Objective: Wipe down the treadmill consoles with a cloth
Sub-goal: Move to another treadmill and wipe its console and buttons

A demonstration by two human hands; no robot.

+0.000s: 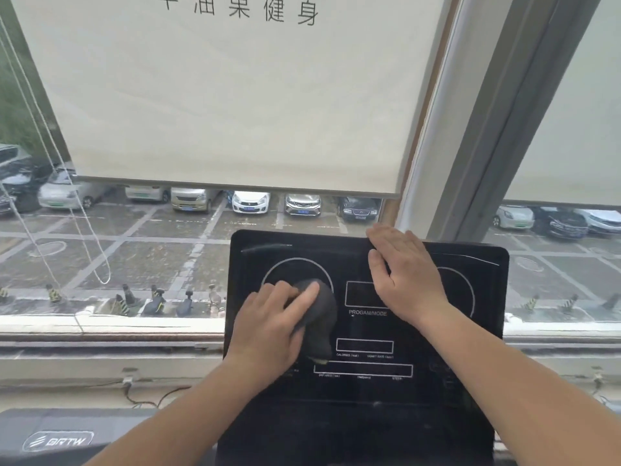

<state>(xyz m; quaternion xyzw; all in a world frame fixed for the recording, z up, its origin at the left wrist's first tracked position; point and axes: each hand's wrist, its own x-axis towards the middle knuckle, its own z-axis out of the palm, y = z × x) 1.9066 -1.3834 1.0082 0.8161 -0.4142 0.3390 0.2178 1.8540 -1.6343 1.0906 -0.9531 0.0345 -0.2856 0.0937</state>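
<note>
A black treadmill console (470,381) with white outlined circles and boxes fills the lower middle of the head view. My left hand (272,326) presses a dark grey cloth (321,314) against the console's left circle, fingers curled over the cloth. My right hand (401,274) lies flat on the console's upper middle, fingers spread and reaching over the top edge, holding nothing.
A window with a cream roller blind (218,95) and its pull cord (50,163) stands just behind the console. A grey window frame post (470,146) rises at the right. The sill (100,331) runs left and right. A treadmill motor cover (57,438) shows at the lower left.
</note>
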